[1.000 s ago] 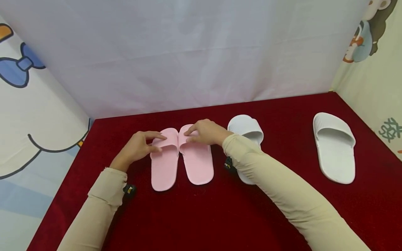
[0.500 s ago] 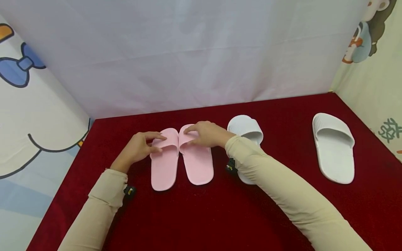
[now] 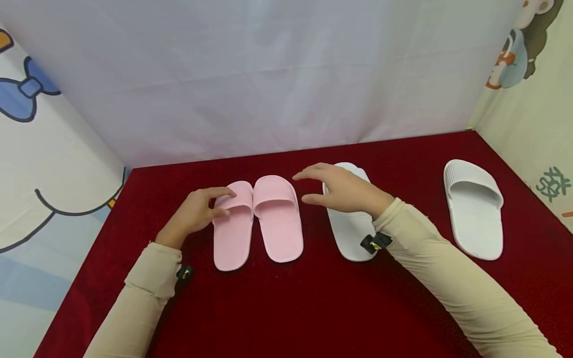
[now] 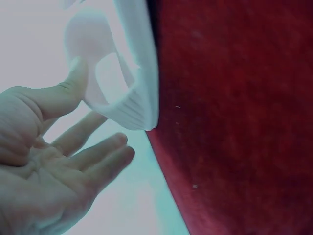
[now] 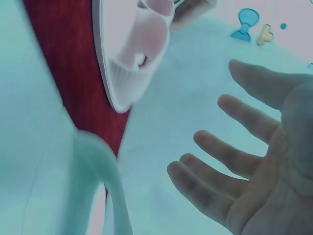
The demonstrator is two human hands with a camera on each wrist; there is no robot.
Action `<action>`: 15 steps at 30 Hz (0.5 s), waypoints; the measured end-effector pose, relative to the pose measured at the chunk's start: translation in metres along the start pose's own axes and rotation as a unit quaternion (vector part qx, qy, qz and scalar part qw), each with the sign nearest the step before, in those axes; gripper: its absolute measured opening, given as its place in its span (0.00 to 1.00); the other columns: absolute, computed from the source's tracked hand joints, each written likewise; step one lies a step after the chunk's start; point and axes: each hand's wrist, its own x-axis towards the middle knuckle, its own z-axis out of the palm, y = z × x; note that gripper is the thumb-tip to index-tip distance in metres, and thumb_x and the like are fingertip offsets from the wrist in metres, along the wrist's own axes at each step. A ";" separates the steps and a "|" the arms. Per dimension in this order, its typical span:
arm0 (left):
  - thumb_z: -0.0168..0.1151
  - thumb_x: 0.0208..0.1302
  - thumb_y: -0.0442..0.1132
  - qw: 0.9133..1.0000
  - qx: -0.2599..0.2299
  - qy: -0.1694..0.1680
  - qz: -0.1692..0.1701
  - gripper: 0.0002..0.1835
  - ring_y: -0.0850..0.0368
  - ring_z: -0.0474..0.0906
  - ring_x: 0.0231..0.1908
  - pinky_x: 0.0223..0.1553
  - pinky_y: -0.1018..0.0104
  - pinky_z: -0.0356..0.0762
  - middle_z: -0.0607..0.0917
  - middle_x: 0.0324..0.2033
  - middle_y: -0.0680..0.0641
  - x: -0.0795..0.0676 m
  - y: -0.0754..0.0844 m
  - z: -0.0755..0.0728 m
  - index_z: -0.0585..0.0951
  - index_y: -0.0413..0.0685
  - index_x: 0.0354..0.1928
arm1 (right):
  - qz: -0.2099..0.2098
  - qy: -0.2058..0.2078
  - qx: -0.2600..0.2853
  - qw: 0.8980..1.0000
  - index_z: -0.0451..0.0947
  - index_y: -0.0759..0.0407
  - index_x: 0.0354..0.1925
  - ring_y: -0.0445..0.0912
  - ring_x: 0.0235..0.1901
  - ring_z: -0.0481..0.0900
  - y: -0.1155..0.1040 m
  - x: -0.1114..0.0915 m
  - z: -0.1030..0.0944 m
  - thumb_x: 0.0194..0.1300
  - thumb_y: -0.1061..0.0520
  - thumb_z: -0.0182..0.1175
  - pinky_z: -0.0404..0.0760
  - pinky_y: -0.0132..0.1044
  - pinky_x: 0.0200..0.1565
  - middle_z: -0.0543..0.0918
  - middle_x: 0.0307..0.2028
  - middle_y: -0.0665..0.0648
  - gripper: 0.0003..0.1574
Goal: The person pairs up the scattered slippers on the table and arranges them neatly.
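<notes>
Two pink slippers lie side by side in the head view, their straps touching. My left hand (image 3: pixel 192 214) is at the left pink slipper (image 3: pixel 233 238), its index finger over the strap and its thumb by the strap's edge. In the left wrist view its fingers (image 4: pixel 105 169) are spread and loosely straight. The right pink slipper (image 3: pixel 281 228) has no hand on it. My right hand (image 3: pixel 344 189) hovers with spread fingers over the nearer white slipper (image 3: pixel 351 233), hiding part of its strap. In the right wrist view nothing lies between its fingers (image 5: pixel 210 193).
Another white slipper (image 3: pixel 478 219) lies far to the right on the red cloth-covered table (image 3: pixel 286 308). A pale curtain (image 3: pixel 268 89) stands behind the table. Printed panels flank both sides, the left one (image 3: pixel 53 164) with a cartoon bow.
My right hand has left the right pink slipper and moved right, over the white slipper, with its fingers spreading. My left hand has stayed at the left pink slipper.
</notes>
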 end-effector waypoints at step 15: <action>0.68 0.63 0.43 0.996 0.055 0.021 0.060 0.21 0.38 0.66 0.70 0.71 0.44 0.63 0.76 0.65 0.37 0.017 0.092 0.011 0.83 0.44 0.57 | 0.090 0.067 -0.015 0.994 0.74 0.50 0.66 0.57 0.70 0.66 0.065 -0.090 -0.053 0.69 0.47 0.62 0.65 0.59 0.67 0.72 0.68 0.60 0.30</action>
